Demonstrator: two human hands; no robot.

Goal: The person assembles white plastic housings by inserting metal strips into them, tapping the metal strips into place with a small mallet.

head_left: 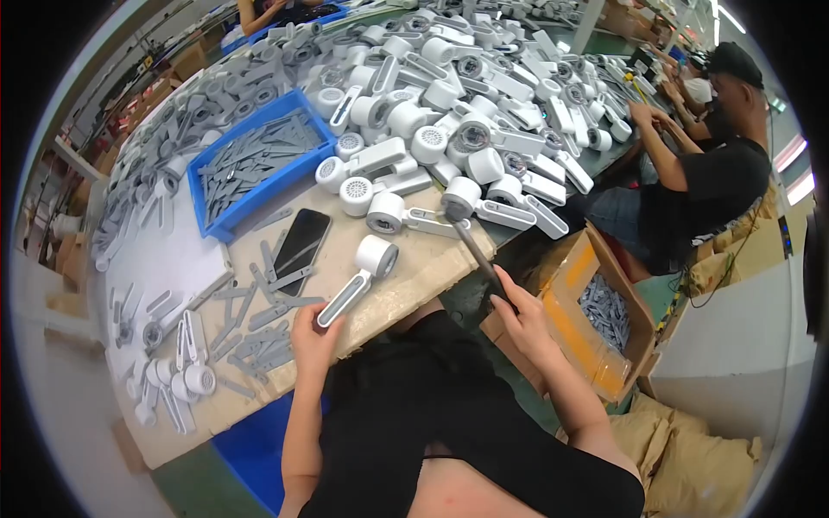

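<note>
My left hand point(316, 342) is closed on the handle end of a white handheld fan housing point(345, 298), whose round head points away from me above the tabletop. In my right hand point(525, 321) is the dark handle of a hammer point(480, 257). The hammer's grey head lies beside the white housings at the pile's near edge. Flat grey strips point(275, 312) are scattered on the table to the left of my left hand. Beyond them rests a black phone point(302, 246).
A blue tray point(221, 230) holds many grey strips. Behind it spreads a large heap of white housings point(440, 95). More housings point(177, 375) lie at the left. A cardboard box point(566, 289) with grey parts stands at my right, near a seated co-worker point(717, 164).
</note>
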